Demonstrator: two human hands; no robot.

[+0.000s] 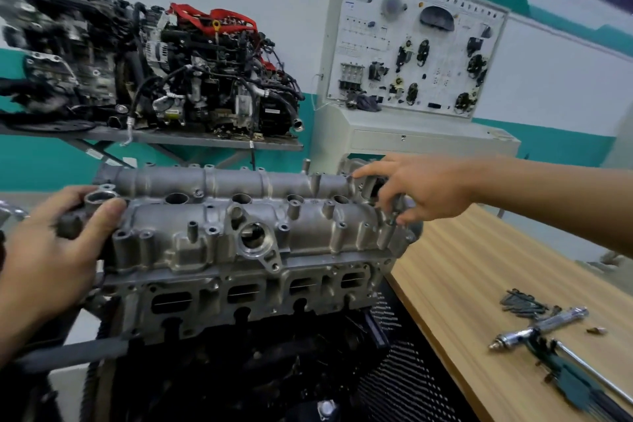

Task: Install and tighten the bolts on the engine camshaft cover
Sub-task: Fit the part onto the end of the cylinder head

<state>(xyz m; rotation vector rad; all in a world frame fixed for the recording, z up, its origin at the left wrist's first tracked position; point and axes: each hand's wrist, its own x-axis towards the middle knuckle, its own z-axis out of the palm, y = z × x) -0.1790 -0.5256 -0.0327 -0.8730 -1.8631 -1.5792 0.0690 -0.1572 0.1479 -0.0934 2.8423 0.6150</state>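
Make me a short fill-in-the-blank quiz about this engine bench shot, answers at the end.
1. The left hand grips the ____ end of the camshaft cover.
2. The loose bolts lie on the wooden ____.
3. The ratchet wrench lies untouched, near the ____.
4. The right hand reaches the cover's ____ end.

Answers: left; bench; bolts; right

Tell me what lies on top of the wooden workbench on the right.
On the light wooden workbench lie a pile of dark bolts, a chrome ratchet wrench and a dark green-handled tool. Its far end is hidden behind the forearm.
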